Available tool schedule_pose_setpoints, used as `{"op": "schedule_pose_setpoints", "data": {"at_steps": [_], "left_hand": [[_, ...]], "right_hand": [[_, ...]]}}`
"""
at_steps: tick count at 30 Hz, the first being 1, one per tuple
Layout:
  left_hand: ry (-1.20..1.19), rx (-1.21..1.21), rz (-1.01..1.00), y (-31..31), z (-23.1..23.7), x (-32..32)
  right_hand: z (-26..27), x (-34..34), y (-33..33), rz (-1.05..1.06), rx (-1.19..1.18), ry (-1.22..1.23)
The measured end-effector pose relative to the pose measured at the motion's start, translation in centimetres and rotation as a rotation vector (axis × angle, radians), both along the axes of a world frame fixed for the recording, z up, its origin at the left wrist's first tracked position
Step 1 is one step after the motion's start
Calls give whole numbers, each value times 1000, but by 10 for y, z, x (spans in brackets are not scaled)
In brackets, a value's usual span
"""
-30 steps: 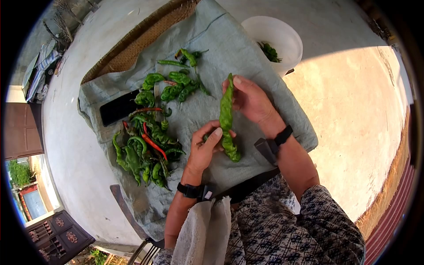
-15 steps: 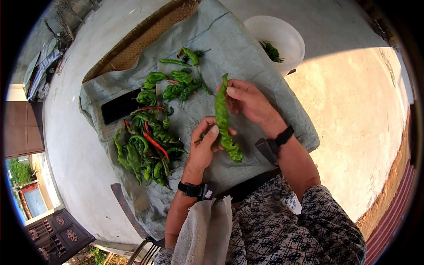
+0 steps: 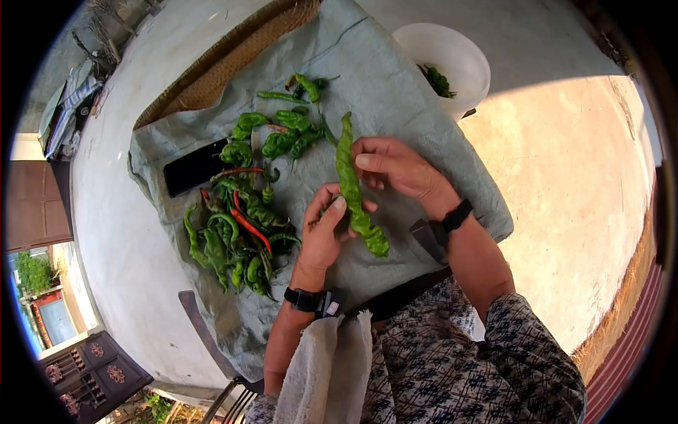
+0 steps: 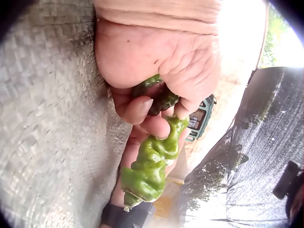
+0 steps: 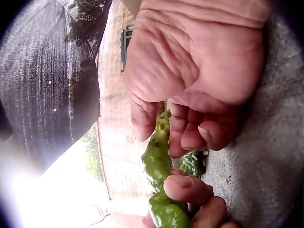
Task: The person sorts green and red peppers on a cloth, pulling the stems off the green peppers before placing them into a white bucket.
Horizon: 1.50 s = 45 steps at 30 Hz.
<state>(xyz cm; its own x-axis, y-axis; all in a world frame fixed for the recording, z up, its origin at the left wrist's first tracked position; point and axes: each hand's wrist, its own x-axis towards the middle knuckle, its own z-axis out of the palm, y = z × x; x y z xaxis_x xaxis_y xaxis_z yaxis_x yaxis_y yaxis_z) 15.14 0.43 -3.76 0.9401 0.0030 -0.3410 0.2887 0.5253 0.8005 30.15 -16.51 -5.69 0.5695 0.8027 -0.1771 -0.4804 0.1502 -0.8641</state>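
Note:
A long, wrinkled green pepper (image 3: 346, 169) stands nearly upright in the head view. My left hand (image 3: 323, 226) pinches it below its middle, between thumb and fingers. In the left wrist view, a darker green pepper (image 4: 166, 99) is tucked in the same palm, partly hidden by the fingers. My right hand (image 3: 399, 169) is beside the upper half of the long pepper, its fingers loosely bent. The right wrist view shows the pepper's narrow end between that thumb and the fingers, not gripped. A pile of green and red peppers (image 3: 236, 233) lies left of the hands.
The peppers lie on a grey woven sheet (image 3: 395, 92) over a woven mat (image 3: 226, 63). A black phone (image 3: 194, 168) rests beside the pile. More green peppers (image 3: 291, 134) lie farther back. Past the sheet's right edge stands a white bucket (image 3: 470, 67) with some green peppers inside.
The long pepper's upper end has swung to the left, and its twisted side now shows. My right hand has shifted slightly left and down. The pile looks the same.

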Motion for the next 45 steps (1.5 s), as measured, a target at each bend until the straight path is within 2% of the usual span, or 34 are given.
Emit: {"op": "schedule_pose_setpoints", "data": {"at_steps": [12, 27, 32, 39, 42, 45], "left_hand": [[-37, -24, 5, 6, -12, -1], [-51, 19, -22, 6, -22, -2], [-19, -17, 8, 5, -19, -3], [-20, 142, -36, 0, -10, 0], [-45, 167, -73, -2, -6, 4], [-68, 150, -87, -2, -5, 5]], "right_hand": [[-1, 2, -2, 137, 46, -27], [-2, 1, -1, 108, 10, -86], [-4, 1, 0, 68, 13, -47], [-2, 0, -1, 5, 29, 20], [-8, 3, 0, -123, 26, 74], [-9, 4, -1, -143, 44, 68]]}}
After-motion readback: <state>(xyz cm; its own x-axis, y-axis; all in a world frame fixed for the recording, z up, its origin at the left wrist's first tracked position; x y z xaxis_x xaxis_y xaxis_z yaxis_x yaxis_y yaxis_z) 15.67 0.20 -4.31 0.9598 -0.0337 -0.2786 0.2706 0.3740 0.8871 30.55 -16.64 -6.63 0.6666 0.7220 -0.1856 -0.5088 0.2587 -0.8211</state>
